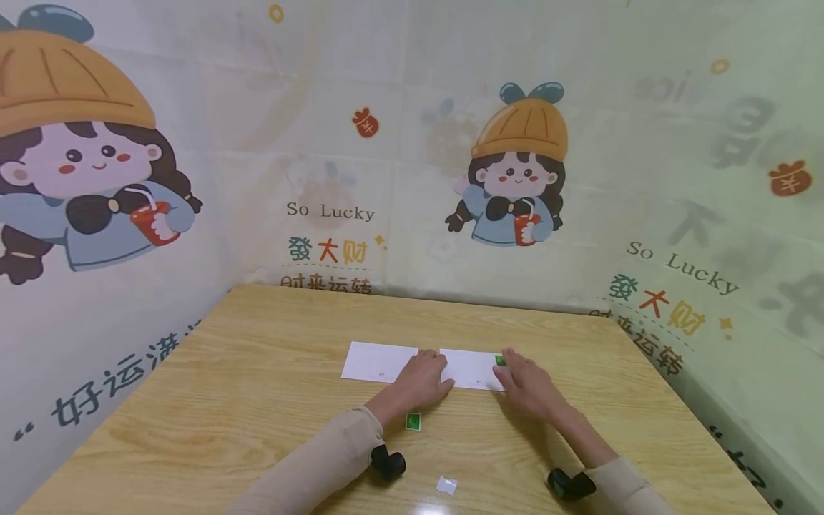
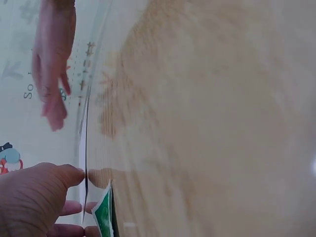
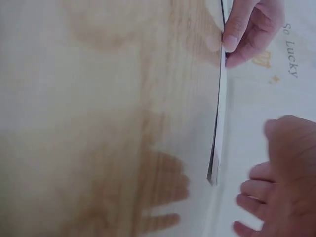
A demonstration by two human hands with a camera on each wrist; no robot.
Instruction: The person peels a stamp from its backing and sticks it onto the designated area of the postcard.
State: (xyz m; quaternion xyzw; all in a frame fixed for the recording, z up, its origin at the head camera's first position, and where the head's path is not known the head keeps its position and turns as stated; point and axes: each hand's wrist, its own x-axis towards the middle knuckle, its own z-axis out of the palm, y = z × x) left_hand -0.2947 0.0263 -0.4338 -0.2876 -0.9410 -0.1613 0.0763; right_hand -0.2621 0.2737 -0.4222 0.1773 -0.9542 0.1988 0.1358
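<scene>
Two white paper rectangles, like envelopes, lie end to end on the table: the left one (image 1: 373, 361) and the right one (image 1: 473, 368). My left hand (image 1: 421, 379) rests where they meet, fingertips at the far edge and thumb at the near edge, pressing down. A green stamp-like square (image 1: 500, 361) sits at the right paper's far right corner. Beside it my right hand (image 1: 531, 383) hovers with loose, relaxed fingers, holding nothing. Closer to me, another green square (image 1: 413, 421) with a white border lies on the table; its edges curl up in the left wrist view.
A small whitish scrap (image 1: 447, 486) lies on the wooden table (image 1: 290, 329) near its front. Printed cloth walls (image 1: 412, 214) rise behind and at both sides. Black wrist devices (image 1: 389, 465) are strapped at both sleeves.
</scene>
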